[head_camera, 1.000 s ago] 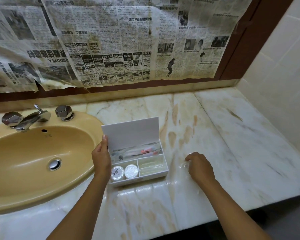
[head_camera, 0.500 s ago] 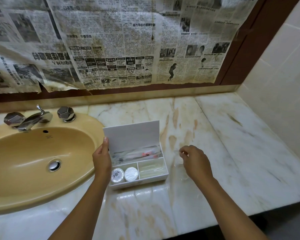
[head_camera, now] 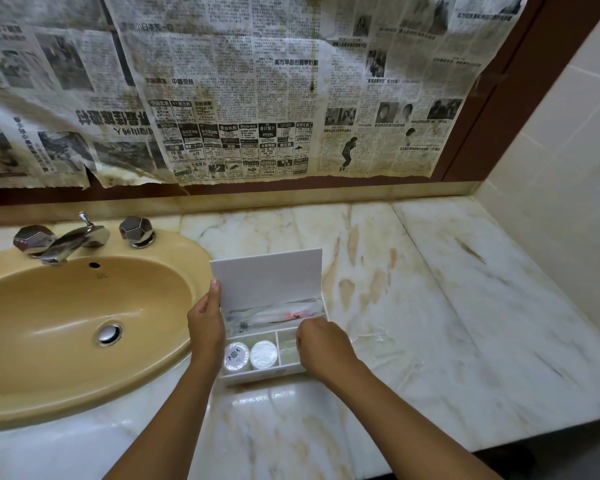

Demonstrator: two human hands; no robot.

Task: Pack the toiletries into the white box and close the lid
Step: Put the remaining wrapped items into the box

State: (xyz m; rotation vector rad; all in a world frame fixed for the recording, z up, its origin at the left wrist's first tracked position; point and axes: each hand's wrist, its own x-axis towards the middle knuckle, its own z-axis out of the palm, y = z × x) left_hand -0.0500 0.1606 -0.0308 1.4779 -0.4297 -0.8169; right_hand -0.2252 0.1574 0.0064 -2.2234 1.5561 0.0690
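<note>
A veined marble counter (head_camera: pixel 447 306) carries the open white box (head_camera: pixel 267 374) beside the sink (head_camera: pixel 84 323).

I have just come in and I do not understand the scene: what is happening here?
A person is packing toiletries into a white box on a marble counter beside a sink. The left hand holds the open lid upright. The right hand is over the front right compartment. Two round items already sit inside.

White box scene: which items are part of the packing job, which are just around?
Job:
white box
lid, up
two round containers
wrapped items, rear compartment
clear wrapped item
left hand
right hand

Around:
sink
tap
newspaper
counter
</note>
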